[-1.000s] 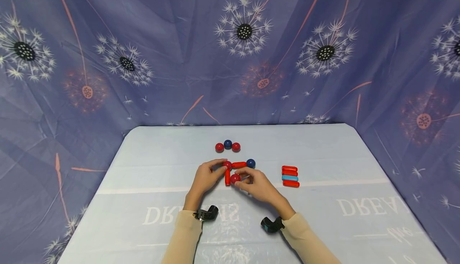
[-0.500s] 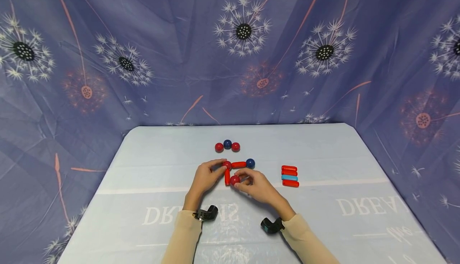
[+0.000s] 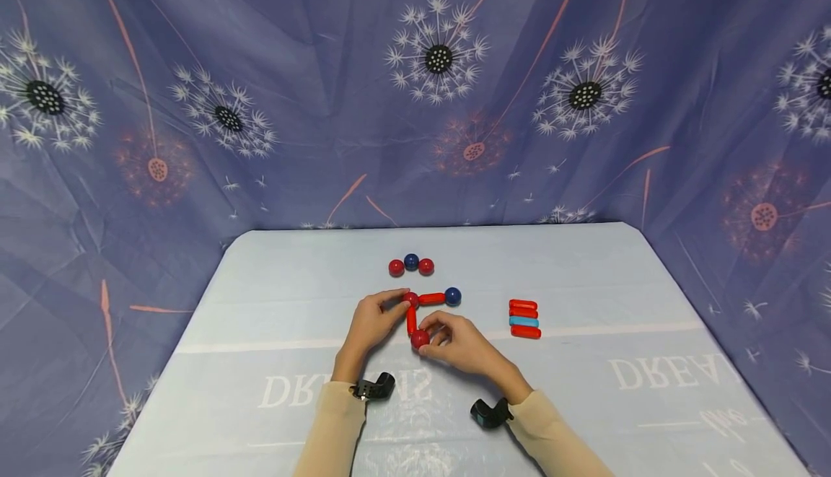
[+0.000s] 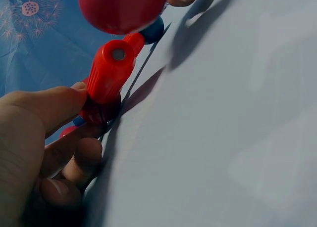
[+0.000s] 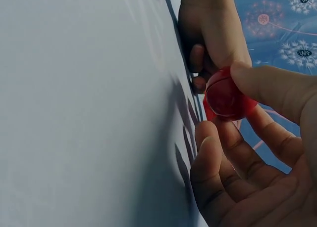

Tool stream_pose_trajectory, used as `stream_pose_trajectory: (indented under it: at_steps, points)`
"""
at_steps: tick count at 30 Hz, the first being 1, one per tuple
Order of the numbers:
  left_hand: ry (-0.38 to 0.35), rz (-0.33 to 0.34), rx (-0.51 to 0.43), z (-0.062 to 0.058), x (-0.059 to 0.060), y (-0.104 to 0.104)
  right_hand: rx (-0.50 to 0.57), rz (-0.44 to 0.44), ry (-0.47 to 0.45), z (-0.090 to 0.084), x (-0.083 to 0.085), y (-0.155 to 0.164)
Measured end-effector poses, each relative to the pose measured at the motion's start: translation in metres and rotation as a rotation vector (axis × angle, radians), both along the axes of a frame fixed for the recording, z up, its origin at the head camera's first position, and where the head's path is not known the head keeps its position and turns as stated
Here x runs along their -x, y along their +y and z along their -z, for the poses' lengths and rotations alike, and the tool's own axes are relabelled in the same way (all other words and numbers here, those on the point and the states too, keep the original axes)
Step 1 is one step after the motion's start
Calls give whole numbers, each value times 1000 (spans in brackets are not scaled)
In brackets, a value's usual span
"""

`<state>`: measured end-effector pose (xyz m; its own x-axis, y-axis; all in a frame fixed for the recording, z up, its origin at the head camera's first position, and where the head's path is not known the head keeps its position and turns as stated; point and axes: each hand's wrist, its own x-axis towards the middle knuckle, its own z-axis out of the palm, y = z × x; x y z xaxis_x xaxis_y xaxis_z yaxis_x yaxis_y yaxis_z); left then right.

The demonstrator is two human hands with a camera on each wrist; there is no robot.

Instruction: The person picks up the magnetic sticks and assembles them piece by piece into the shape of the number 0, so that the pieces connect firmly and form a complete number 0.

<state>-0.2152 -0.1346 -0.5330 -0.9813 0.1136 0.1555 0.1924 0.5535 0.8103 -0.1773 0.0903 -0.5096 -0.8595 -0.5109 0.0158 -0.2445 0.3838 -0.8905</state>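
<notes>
My left hand (image 3: 375,320) pinches a red ball (image 3: 411,299) at the corner of an L of pieces. One red rod (image 3: 431,299) runs from that ball to a dark blue ball (image 3: 453,296). Another red rod (image 4: 110,73) points toward me, its free end showing a silvery disc in the left wrist view. Between thumb and fingers, my right hand (image 3: 462,342) holds a second red ball (image 5: 229,94). This ball is close to the free rod end, and the disc stays uncovered in the left wrist view.
Farther back, two red balls (image 3: 397,268) flank a dark blue ball (image 3: 412,262). To the right lie several short red rods (image 3: 525,332) stacked side by side with a light blue rod (image 3: 524,322). A pale cloth covers the table (image 3: 292,282); a patterned curtain (image 3: 324,102) hangs behind.
My right hand has moved toward me and slightly left with its red ball, from beside the rod to near its free end. My left hand has stayed on the corner ball.
</notes>
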Motion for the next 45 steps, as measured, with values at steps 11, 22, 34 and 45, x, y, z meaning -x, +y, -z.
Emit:
stream_pose_trajectory:
  at_steps: [11, 22, 34, 45]
  points:
    - [12, 0, -2, 2, 0, 2, -45, -23, 39, 3, -2, -6]
    - [23, -5, 16, 1, 0, 0, -68, -37, 51, 5, -1, -10]
    - [31, 0, 40, -1, 0, 2, -133, -117, 173, 4, -2, -9]
    - [36, -15, 54, -2, 0, 5, -146, -95, 161, 4, -3, -10]
